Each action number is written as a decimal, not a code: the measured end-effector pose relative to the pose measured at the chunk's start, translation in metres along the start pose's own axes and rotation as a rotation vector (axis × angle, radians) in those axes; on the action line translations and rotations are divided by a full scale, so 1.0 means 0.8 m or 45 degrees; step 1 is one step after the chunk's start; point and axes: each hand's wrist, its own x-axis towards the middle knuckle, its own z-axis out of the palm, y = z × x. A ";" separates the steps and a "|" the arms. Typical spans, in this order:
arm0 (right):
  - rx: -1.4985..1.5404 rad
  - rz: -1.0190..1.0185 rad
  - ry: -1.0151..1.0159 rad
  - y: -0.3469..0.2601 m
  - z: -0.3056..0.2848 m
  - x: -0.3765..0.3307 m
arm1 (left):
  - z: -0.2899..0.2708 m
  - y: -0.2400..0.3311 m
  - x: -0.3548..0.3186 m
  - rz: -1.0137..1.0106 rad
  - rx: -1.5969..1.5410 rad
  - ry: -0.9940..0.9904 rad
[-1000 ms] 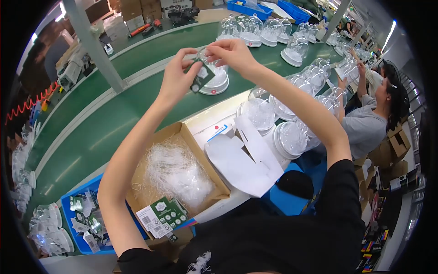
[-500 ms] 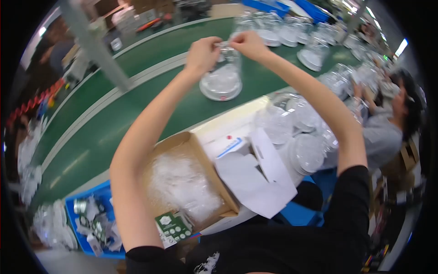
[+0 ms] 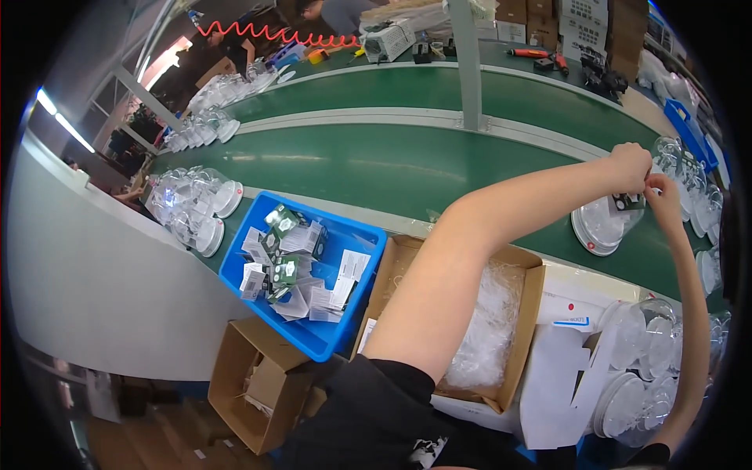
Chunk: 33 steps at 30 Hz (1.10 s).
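My left hand and my right hand are both stretched out over the green conveyor belt at the right of the view. Together they pinch a small dark card against a clear domed plastic piece on a white round base, which sits on the belt. My left forearm crosses over an open cardboard box of clear plastic bags.
A blue bin of small cards and leaflets sits left of the cardboard box. Clear domes are stacked at the lower right and at the left. More cardboard boxes stand below. Tools lie beyond the far belt.
The view has swung sharply to the left, so my hands and the dome now sit at the right edge. Both hands stay on the card and the dome.
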 end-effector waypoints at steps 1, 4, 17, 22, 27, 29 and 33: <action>-0.007 0.048 -0.023 -0.007 -0.001 0.004 | -0.001 0.000 0.001 0.001 0.039 0.041; 0.037 0.088 -0.054 -0.014 -0.005 0.006 | 0.001 -0.004 0.001 0.050 0.108 0.113; 0.090 0.019 -0.132 -0.052 -0.002 0.006 | -0.008 -0.042 -0.002 0.090 -0.301 -0.021; 0.239 0.076 -0.264 -0.059 0.000 0.010 | -0.011 -0.049 -0.006 0.160 -0.297 -0.045; 0.210 0.083 -0.348 -0.062 0.004 0.016 | -0.020 -0.055 -0.010 0.204 -0.338 -0.105; 0.295 0.027 -0.319 -0.053 0.002 0.010 | -0.019 -0.051 -0.010 0.256 -0.359 -0.101; 0.183 -0.129 -0.371 -0.073 0.007 0.022 | -0.030 -0.069 -0.014 0.423 -0.200 -0.088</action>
